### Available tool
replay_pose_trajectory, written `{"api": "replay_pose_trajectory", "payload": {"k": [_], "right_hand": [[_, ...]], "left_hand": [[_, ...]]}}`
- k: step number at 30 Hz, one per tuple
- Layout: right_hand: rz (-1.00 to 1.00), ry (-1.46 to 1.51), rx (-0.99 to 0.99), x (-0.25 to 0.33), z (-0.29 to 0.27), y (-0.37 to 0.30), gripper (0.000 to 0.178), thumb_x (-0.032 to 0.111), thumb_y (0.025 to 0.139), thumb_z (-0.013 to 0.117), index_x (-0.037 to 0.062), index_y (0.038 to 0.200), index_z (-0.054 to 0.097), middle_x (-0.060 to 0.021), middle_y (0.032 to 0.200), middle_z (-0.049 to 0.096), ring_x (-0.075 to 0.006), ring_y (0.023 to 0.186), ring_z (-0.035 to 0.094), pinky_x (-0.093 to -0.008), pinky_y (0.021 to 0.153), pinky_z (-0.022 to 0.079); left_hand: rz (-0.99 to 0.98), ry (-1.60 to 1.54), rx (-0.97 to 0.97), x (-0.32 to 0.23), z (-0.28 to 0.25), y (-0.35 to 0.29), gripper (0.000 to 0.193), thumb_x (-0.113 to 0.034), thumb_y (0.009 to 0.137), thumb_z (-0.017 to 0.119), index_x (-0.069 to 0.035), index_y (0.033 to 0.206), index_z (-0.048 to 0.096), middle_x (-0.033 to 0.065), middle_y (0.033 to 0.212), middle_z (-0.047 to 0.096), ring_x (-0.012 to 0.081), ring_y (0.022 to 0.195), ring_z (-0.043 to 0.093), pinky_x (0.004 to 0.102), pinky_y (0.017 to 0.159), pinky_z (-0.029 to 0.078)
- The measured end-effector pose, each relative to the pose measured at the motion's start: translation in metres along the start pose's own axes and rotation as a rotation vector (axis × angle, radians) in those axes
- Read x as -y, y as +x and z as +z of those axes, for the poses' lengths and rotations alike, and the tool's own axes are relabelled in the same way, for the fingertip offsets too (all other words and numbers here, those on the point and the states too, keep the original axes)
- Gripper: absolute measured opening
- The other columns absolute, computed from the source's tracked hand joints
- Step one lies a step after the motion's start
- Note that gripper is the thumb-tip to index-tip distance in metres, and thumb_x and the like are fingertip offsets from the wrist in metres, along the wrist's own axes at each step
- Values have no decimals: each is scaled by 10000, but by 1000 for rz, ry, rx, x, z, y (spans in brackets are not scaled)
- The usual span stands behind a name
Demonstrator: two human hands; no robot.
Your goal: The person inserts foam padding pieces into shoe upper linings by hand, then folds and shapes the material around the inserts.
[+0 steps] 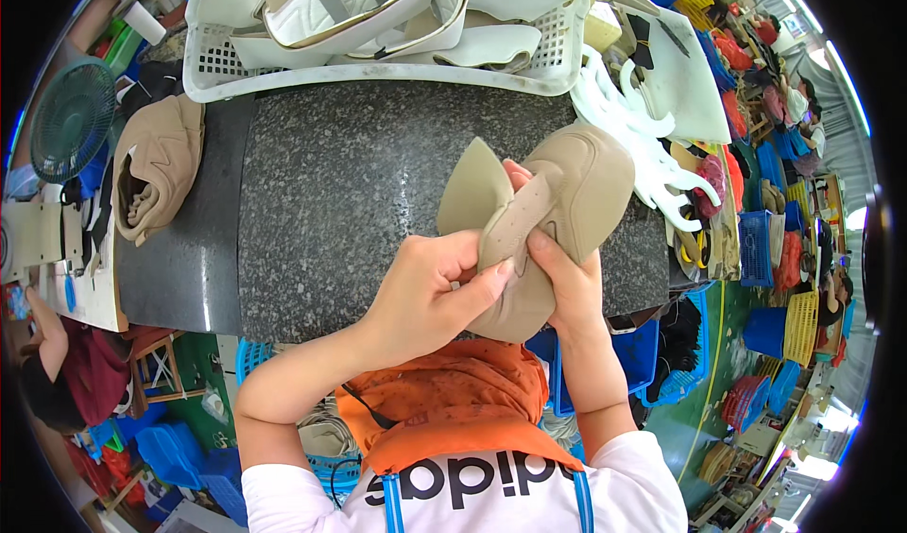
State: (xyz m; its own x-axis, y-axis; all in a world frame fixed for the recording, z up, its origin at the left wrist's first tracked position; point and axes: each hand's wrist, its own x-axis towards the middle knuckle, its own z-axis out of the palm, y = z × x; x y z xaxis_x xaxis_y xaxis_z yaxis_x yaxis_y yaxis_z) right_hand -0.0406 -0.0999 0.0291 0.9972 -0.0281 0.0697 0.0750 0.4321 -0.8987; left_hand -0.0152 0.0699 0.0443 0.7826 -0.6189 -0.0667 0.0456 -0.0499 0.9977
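Both forearms rise from the lower edge, bare below short sleeves, elbows bent and angling inward so the hands meet at centre. The left hand (430,292) comes in from the lower left, wrist slightly flexed, fingers curled in and the thumb stretched out to the right, its tip pressing flat. The right hand (565,283) sits just beside it, forearm almost upright, wrist straight, fingers wrapped round from behind with a fingertip peeking over the top and the thumb pinching at the front. Both hands closed in a firm grip, thumbs nearly touching.
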Motion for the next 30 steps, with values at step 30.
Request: {"api": "replay_pose_trajectory", "payload": {"k": [30], "right_hand": [[47, -369, 144, 21, -9, -4, 544, 71, 824, 617, -45, 1309, 400, -179, 1272, 513, -276, 1167, 505, -391, 986, 403]], "left_hand": [[150, 79, -81, -15, -14, -1, 117, -68, 850, 631, 34, 905, 615, 34, 698, 621, 47, 633, 568, 218, 540, 467]]}}
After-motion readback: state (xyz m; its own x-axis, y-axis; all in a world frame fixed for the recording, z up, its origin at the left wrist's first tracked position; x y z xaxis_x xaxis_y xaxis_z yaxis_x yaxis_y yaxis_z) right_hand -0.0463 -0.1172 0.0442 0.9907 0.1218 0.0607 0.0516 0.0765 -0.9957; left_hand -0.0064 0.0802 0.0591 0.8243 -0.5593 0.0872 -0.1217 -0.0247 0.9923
